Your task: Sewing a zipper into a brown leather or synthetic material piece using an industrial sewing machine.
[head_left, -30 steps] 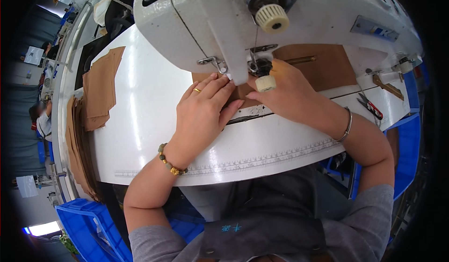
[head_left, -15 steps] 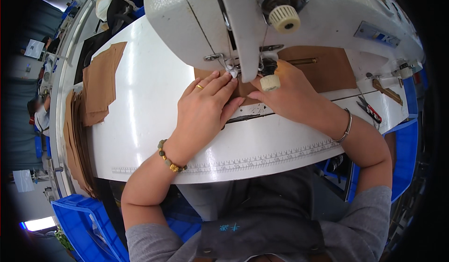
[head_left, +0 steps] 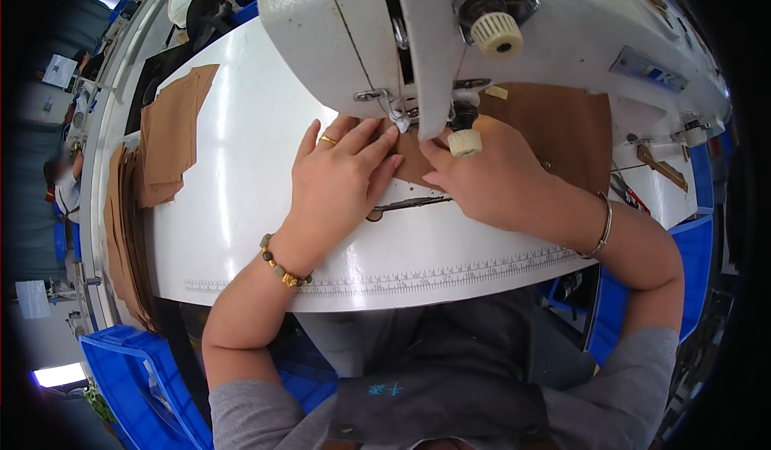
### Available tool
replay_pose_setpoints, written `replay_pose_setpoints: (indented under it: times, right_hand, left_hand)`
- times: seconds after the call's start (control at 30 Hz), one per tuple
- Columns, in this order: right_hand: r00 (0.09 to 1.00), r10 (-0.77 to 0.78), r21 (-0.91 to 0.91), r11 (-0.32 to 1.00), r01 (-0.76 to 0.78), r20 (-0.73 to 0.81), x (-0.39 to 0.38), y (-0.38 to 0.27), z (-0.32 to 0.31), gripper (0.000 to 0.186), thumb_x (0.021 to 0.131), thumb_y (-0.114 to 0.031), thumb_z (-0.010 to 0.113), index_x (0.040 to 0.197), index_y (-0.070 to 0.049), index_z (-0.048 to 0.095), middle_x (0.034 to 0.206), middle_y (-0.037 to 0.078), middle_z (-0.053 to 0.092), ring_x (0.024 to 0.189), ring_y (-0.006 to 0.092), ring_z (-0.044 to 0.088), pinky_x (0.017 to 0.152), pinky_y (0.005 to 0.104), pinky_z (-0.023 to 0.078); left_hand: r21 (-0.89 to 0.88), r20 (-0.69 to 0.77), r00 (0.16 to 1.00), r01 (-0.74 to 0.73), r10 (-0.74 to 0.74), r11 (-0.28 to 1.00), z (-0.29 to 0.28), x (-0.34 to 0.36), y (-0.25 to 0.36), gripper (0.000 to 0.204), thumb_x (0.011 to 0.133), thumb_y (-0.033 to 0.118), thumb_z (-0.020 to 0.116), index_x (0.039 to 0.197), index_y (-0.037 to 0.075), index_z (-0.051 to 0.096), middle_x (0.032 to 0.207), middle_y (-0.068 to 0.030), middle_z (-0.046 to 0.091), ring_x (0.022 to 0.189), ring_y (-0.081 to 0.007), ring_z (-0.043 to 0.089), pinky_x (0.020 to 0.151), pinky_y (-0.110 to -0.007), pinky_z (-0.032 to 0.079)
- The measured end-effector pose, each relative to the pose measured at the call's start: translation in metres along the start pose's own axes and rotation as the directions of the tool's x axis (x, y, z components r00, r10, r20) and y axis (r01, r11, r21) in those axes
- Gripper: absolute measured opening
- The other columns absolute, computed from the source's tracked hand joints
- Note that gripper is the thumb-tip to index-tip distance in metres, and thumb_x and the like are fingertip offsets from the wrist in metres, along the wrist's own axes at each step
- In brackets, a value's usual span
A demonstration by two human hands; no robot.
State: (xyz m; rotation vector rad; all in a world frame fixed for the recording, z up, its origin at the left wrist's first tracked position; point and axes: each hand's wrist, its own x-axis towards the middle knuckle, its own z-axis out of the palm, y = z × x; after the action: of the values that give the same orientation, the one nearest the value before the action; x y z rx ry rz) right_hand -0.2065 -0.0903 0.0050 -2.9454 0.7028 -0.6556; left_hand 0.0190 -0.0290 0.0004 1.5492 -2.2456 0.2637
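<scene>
A white sewing machine stands over the table. A brown sheet lies beneath its needle area, partly hidden by the machine and my hands. My left hand rests with fingers spread on the sheet and table, just left of the presser foot. My right hand has curled fingers on the sheet to the right of the foot, thumb and forefinger at its edge beside a cream knob. Scissors lie beside my right forearm, partly hidden.
Two stacks of brown pieces sit on the left of the table, which has a printed ruler. Blue bins flank it below. A brass-coloured bar lies at the right. A person sits at a distant station.
The brown sheet has turned and shifted right under the machine. My left hand has moved left, its fingers spreading; my right hand has moved down and right with the sheet.
</scene>
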Motion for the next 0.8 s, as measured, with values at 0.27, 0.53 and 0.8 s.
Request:
replay_pose_setpoints:
  times: [0.27,0.53,0.8]
  right_hand:
    - [0.958,0.149,0.086,0.981,-0.175,0.246,0.006,0.013,-0.034,0.030,0.095,-0.026,0.071,0.108,0.000,0.074,0.107,0.016,0.074,0.099,0.0306,0.072,0.085,0.0435,0.056]
    - [0.986,-0.164,0.025,0.986,0.165,-0.016,-0.022,-0.014,-0.006,0.029,0.091,-0.021,0.072,0.108,0.002,0.072,0.110,0.018,0.073,0.106,0.0314,0.070,0.095,0.0419,0.053]
    - [0.988,0.110,0.017,0.993,-0.113,0.111,-0.010,-0.014,0.000,0.053,0.083,-0.047,0.080,0.114,-0.004,0.071,0.123,0.017,0.070,0.127,0.0346,0.063,0.107,0.0456,0.050]
  left_hand:
    - [0.005,0.055,0.999,-0.003,0.003,1.000,-0.008,-0.016,0.008,0.042,0.095,0.028,0.075,0.131,0.006,0.072,0.134,-0.0109,0.071,0.124,-0.0298,0.065,0.113,-0.050,0.045]
    - [-0.155,0.121,0.993,0.007,0.012,0.988,-0.008,-0.027,0.010,0.048,0.095,0.024,0.075,0.134,-0.002,0.066,0.141,-0.0168,0.066,0.134,-0.0345,0.061,0.111,-0.043,0.051]
    - [-0.211,0.114,0.993,0.059,-0.036,0.976,-0.003,-0.032,0.022,0.045,0.096,0.006,0.069,0.140,-0.001,0.062,0.147,-0.0173,0.061,0.142,-0.0362,0.055,0.111,-0.044,0.052]
